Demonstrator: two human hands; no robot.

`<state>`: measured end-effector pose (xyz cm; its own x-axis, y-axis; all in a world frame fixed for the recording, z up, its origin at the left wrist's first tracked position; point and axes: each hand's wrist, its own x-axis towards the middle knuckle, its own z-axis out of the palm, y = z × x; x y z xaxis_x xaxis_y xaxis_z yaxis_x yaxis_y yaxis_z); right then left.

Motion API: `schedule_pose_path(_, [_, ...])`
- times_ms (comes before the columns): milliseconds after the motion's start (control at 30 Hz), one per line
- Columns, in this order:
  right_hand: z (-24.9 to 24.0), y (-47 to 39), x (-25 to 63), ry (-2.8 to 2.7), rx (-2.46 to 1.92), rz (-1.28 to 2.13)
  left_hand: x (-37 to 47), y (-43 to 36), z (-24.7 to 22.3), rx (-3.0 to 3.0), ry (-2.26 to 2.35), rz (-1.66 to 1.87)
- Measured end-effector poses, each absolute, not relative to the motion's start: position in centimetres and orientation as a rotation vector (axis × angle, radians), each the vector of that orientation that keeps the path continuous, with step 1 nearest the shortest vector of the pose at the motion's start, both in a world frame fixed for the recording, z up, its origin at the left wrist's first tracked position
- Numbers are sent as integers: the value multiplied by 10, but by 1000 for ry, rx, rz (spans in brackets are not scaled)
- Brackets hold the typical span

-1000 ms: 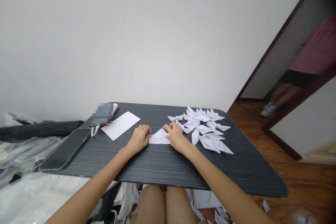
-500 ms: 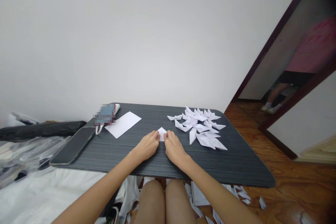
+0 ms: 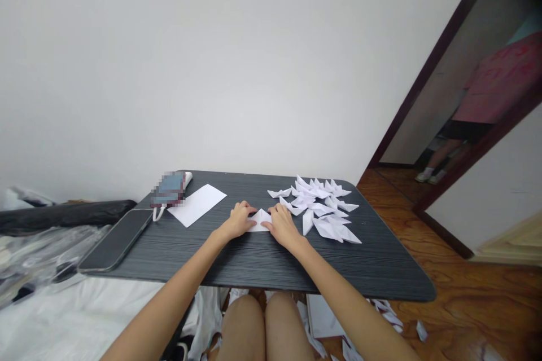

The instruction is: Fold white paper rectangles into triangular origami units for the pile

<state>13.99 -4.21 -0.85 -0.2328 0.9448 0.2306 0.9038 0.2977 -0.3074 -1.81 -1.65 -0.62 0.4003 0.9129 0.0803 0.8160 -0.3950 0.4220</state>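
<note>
"Paper piece [image 3: 259, 221], one: white, matte, creased to a low triangular peak above a flat strip. Location?"

"Middle of the dark tabletop [image 3: 254, 268], whose surface carries fine grain lines running left to right."

"Orientation?"

"Peak points to the far side, toward the plain white wall [image 3: 254, 67]. Long axis lies left to right, roughly parallel to the table's near edge."

"Grip?"

"Narrow at both ends. Left hand [image 3: 240, 221] holds the left end, right hand [image 3: 283, 224] the right end, thumbs on the near side, fingers curled beyond. How firmly they press, I cannot tell."

"Adjacent items?"

"To the right, paper boats [image 3: 322, 210]: white, sharp-tipped, faceted, crowded together. To the left, white sheet [image 3: 197, 206]: flat, smooth, rectangular, set aslant. Nearer and farther left, phone [image 3: 116, 240]: dark glossy slab, rounded corners."
</note>
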Motion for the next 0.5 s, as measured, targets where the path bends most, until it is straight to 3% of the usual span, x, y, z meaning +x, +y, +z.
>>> schedule_pose_path(267, [-15, -18, 148, -2127, -1627, 462, -18, -20, -2, 2225, 1584, 462])
schedule_pose_path(400, [-2, -32, 154, -2201, -1270, 298, -23, -32, 3, 2480, 1447, 696])
schedule_pose_path(500, [-3, -48, 160, -2307, -1108, 124, -29, -45, 6, 2696, 1258, 684])
